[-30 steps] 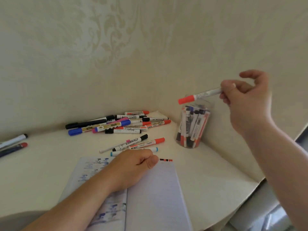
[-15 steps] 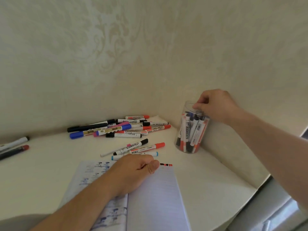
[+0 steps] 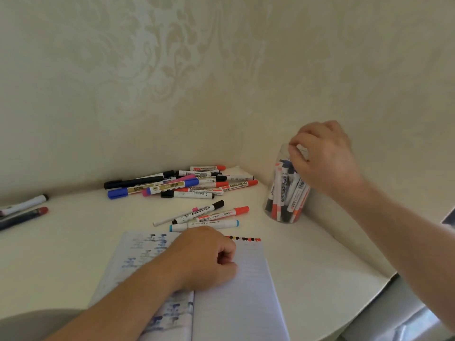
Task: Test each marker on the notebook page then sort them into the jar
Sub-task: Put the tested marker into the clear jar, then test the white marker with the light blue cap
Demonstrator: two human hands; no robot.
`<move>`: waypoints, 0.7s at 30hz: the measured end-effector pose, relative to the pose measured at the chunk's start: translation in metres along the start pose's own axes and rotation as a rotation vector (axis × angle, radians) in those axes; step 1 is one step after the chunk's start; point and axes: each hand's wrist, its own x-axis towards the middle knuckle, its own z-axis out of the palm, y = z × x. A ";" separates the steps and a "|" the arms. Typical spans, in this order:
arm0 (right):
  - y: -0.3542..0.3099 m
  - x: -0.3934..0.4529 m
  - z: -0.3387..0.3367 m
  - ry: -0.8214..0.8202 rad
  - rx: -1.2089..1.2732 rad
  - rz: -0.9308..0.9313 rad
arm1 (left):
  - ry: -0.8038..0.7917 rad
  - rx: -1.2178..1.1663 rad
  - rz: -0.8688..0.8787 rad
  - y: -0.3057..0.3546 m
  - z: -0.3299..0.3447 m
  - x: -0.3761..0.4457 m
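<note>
A clear plastic jar (image 3: 283, 205) stands in the corner, holding several markers upright. My right hand (image 3: 325, 158) hovers over its mouth, with thumb and fingers pinching the white end of a marker (image 3: 301, 150) that is lowered into it. An open lined notebook (image 3: 246, 291) lies at the front, with a row of red and black test dots (image 3: 246, 239) along the top of its right page. On the notebook's fold rests my left hand (image 3: 204, 257), fingers curled into a fist and holding nothing. Three loose markers (image 3: 216, 214) lie just beyond the notebook.
A pile of several markers (image 3: 182, 184) lies against the back wall. Two more markers (image 3: 24, 205) sit at the far left. Walls close the table in at the back and right. The rounded table edge (image 3: 369, 291) drops off at the lower right.
My right hand carried a red-capped marker from the air down into the jar and stays at its mouth. The left hand kept its place on the notebook.
</note>
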 end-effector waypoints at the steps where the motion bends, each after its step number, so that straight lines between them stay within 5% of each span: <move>1: -0.016 -0.003 -0.001 0.089 0.065 -0.079 | 0.003 -0.002 0.002 -0.001 0.001 0.001; 2: -0.034 -0.008 0.002 0.081 0.146 -0.164 | 0.009 -0.006 0.006 -0.002 0.001 0.001; 4: -0.074 -0.023 0.013 -0.186 0.298 -0.260 | 0.024 -0.025 0.020 -0.003 0.002 0.001; 6: -0.100 -0.038 0.033 -0.522 0.389 -0.248 | 0.029 -0.045 0.026 -0.004 0.003 0.001; 8: -0.112 -0.047 0.056 -0.676 0.422 -0.185 | 0.039 -0.050 0.026 -0.004 0.003 0.001; 16: -0.127 -0.045 0.080 -0.845 0.404 -0.070 | 0.027 -0.082 -0.002 -0.004 0.002 0.001; 21: -0.112 -0.036 0.053 -0.663 0.467 0.074 | 0.184 -0.287 -0.071 -0.005 -0.001 0.000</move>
